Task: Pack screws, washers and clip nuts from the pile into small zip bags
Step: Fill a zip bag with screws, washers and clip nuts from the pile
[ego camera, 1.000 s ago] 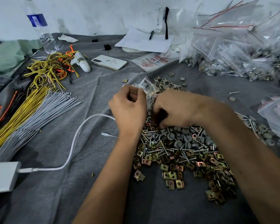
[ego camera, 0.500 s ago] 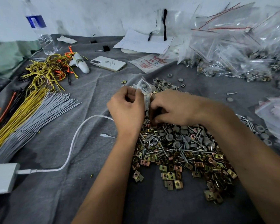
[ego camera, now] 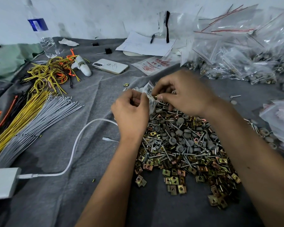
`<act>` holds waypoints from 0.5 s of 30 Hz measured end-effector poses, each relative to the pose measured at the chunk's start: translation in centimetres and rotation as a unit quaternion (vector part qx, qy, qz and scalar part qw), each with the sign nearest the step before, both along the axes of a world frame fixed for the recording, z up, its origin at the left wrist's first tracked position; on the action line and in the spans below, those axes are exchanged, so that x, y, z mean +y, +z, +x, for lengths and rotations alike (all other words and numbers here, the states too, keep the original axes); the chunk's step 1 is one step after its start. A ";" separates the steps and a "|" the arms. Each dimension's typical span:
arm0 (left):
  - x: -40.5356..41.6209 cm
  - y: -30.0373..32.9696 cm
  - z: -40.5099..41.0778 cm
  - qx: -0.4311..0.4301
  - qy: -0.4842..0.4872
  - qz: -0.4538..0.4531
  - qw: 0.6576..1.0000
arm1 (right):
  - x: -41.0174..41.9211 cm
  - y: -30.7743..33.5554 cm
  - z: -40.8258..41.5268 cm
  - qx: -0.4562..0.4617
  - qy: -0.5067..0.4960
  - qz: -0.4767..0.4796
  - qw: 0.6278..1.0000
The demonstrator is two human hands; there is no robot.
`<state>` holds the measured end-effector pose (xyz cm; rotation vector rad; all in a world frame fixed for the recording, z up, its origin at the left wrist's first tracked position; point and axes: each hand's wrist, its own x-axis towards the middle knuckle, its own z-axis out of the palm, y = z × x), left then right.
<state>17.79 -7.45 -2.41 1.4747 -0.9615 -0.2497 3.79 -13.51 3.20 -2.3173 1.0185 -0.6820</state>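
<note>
Zip bag [ego camera: 149, 94] pinched by left hand [ego camera: 131, 112]; right hand [ego camera: 185, 94] pinches clip nut [ego camera: 155, 96] at bag mouth.

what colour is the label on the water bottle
Blue, with a small white patch, on the water bottle's label; seen in the head view.

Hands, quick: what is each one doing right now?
Left hand: pinching the small zip bag.
Right hand: pinching a brass clip nut at the bag's mouth.

I see it all from one camera on my head, looking forward and down, close over my left hand [ego camera: 131, 112] and right hand [ego camera: 185, 94], the wall beyond them.
</note>
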 end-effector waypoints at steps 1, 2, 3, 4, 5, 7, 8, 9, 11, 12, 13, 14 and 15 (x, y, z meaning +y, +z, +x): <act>0.0 0.0 0.0 0.001 0.000 0.001 1.000 | -0.1 -0.2 0.1 0.000 -0.001 0.004 1.000; 0.0 0.0 0.0 0.002 -0.002 0.003 1.000 | -0.3 -0.3 0.1 0.001 -0.003 0.004 1.000; -0.1 -0.1 0.0 0.002 -0.006 0.004 1.000 | -0.4 -0.4 0.2 0.007 -0.008 -0.001 1.000; -0.1 -0.2 0.0 -0.001 -0.012 0.006 1.000 | -0.4 -0.5 0.3 0.015 -0.013 -0.010 1.000; -0.2 -0.3 0.0 -0.007 -0.019 0.006 1.000 | -0.5 -0.6 0.4 0.021 -0.020 -0.017 0.999; -0.2 -0.4 -0.1 -0.026 -0.034 0.006 0.999 | -0.5 -0.8 0.6 0.020 -0.035 -0.020 0.999; -0.2 -0.5 -0.1 -0.036 -0.043 0.005 0.998 | -0.5 -0.8 0.7 0.017 -0.041 -0.019 0.999; -0.2 -0.5 -0.2 -0.045 -0.050 0.005 0.998 | -0.5 -0.9 0.9 0.016 -0.045 -0.020 0.999; -0.1 -0.6 -0.4 -0.058 -0.054 0.009 0.997 | -0.4 -0.8 1.0 0.012 -0.055 -0.025 0.998; -0.2 -0.6 -0.4 -0.062 -0.052 0.010 0.997 | -0.4 -0.8 1.0 0.008 -0.057 -0.029 0.998; -0.2 -0.7 -0.4 -0.064 -0.048 0.010 0.997 | -0.3 -0.7 0.9 0.006 -0.054 -0.030 0.998; -0.2 -0.7 -0.3 -0.064 -0.044 0.009 0.997 | -0.2 -0.7 0.9 0.006 -0.048 -0.027 0.998; -0.2 -0.8 -0.2 -0.063 -0.040 0.008 0.997 | -0.1 -0.6 0.9 0.006 -0.040 -0.023 0.999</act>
